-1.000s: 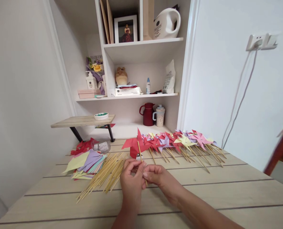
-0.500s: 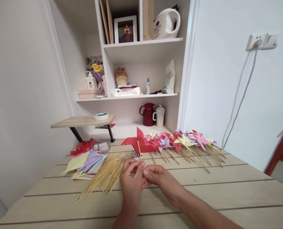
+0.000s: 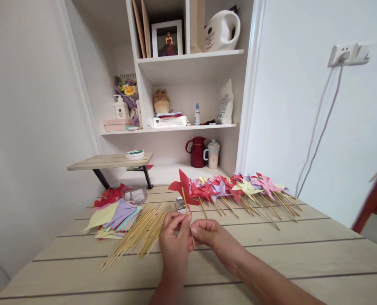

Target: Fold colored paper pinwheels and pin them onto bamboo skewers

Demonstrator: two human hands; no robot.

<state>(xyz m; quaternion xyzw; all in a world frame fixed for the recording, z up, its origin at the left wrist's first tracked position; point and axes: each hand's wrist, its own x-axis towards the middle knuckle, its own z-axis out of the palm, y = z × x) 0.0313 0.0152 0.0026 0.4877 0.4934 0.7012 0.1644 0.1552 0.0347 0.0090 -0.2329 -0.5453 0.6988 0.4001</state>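
A red paper pinwheel (image 3: 181,187) stands tilted on its thin wooden stick (image 3: 185,199), upper end away from me. My left hand (image 3: 174,231) pinches the stick at its middle between thumb and fingers. Close beside it, my right hand (image 3: 205,234) is closed around the lower part of the same stick. Behind the hands, a small silvery box (image 3: 180,205) sits on the table, partly covered by the pinwheel and stick. To the left lies a spread of loose sticks (image 3: 137,231).
Finished pinwheels (image 3: 245,188) lie in a row at the back right. Coloured paper sheets (image 3: 115,218), red paper pieces (image 3: 112,195) and a clear container (image 3: 135,195) are at the left. Behind stand a small raised shelf (image 3: 112,162), a red jug (image 3: 197,153) and a cup (image 3: 213,155).
The red pinwheel's blades have turned on the stick, so their outline differs and more of the small box shows. Both hands stay almost in place.
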